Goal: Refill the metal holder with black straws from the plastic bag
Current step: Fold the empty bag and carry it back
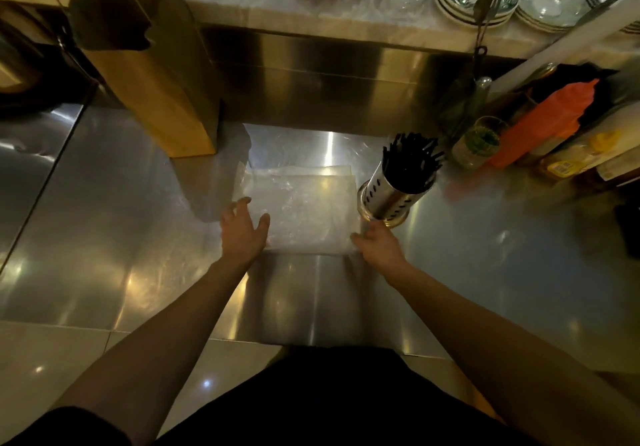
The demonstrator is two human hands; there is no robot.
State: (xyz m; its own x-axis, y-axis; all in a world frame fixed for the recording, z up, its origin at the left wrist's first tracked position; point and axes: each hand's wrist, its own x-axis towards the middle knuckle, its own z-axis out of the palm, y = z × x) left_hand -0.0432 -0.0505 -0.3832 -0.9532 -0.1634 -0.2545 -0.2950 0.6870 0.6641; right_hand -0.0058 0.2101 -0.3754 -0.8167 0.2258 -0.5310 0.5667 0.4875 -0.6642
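A tall cylindrical metal holder with slotted perforations stands upright on the steel tabletop, packed with thin black straws that fan out above its rim. Just beside it, to its left, a clear flattened plastic bag lies flat, looking empty.

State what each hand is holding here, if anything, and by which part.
Left hand rests open on the flattened plastic bag at its near left corner; right hand touches the near right corner. A closed grip cannot be told.
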